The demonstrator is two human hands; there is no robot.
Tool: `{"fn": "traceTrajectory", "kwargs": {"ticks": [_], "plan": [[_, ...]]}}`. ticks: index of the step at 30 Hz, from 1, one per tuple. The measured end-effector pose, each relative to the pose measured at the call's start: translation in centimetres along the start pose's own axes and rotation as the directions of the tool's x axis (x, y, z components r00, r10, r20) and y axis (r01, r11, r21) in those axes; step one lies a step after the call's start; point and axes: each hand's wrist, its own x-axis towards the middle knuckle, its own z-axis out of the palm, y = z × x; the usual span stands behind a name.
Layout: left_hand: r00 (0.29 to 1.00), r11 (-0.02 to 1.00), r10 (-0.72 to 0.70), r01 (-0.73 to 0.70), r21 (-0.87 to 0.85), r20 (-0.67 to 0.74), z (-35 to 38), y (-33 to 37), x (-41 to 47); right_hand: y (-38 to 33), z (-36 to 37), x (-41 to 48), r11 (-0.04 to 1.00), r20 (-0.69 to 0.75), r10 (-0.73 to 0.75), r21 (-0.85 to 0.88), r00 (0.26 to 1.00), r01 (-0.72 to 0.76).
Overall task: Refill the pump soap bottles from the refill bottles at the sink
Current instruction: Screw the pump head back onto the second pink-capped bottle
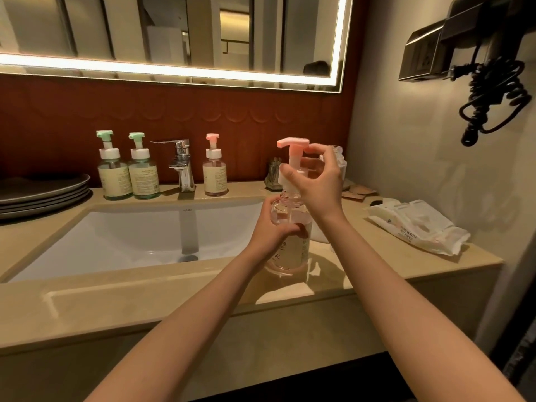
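Note:
A clear pink-tinted soap bottle (293, 250) stands on the counter right of the sink, and my left hand (271, 224) grips its body. My right hand (314, 181) holds the pink pump head (293, 146) lifted just above the bottle's open neck, its tube still reaching down into the bottle. Behind the sink, two green-pump bottles (114, 172) (143, 172) stand left of the tap and a second pink-pump bottle (214, 172) stands right of it. A clear container (338, 158) shows partly behind my right hand.
The white sink basin (139, 239) sits in a beige counter (145, 303), with a chrome tap (182, 163) behind it. Grey plates (43, 192) are stacked at the left. A wet-wipes pack (417, 227) lies at the right. A wall hair dryer with a coiled cord (493, 94) hangs above.

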Motion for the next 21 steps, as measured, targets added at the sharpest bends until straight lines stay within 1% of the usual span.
{"fn": "traceTrajectory", "kwargs": {"ticks": [3, 6, 9, 10, 11, 13, 15, 16, 18, 21], "plan": [[1.000, 1.000, 0.009, -0.009, 0.021, -0.004, 0.0, -0.1, 0.1, 0.9, -0.3, -0.7, 0.999, 0.033, 0.035, -0.006, 0.999, -0.035], [1.000, 1.000, 0.019, -0.018, 0.009, -0.011, 0.0, -0.1, 0.0, 1.6, -0.4, -1.3, 0.998, 0.117, 0.041, -0.061, 0.992, -0.034], [1.000, 1.000, 0.025, -0.025, -0.006, -0.011, 0.0, -0.1, -0.1, 2.1, -0.5, -2.2, 0.997, 0.154, 0.066, -0.049, 0.986, -0.059], [1.000, 0.999, 0.029, -0.029, -0.012, -0.006, 0.0, 0.0, -0.1, 2.2, -0.7, -2.5, 0.997, 0.160, 0.053, -0.062, 0.986, -0.044], [0.999, 0.999, 0.033, -0.033, -0.017, -0.003, 0.0, 0.0, -0.1, 2.3, -0.8, -2.7, 0.995, 0.160, 0.019, -0.095, 0.987, -0.004], [0.999, 0.999, 0.036, -0.036, -0.026, -0.007, 0.1, 0.1, -0.2, 2.5, -1.1, -3.3, 0.972, 0.159, -0.095, -0.199, 0.983, 0.127], [1.000, 0.999, 0.026, -0.027, -0.031, -0.017, 0.2, 0.2, -0.2, 2.5, -1.1, -3.9, 0.909, 0.183, -0.201, -0.330, 0.963, 0.252], [0.999, 0.999, 0.024, -0.024, -0.026, -0.022, 0.2, 0.2, -0.2, 2.5, -1.0, -4.2, 0.875, 0.196, -0.226, -0.390, 0.954, 0.288], [0.999, 0.999, 0.028, -0.029, -0.018, -0.026, 0.3, 0.3, -0.3, 2.1, -0.9, -4.5, 0.822, 0.184, -0.252, -0.477, 0.950, 0.310], [0.999, 1.000, 0.022, -0.022, 0.000, -0.027, 0.2, 0.3, -0.4, 1.5, -0.9, -4.8, 0.749, 0.132, -0.357, -0.551, 0.925, 0.368]]}}
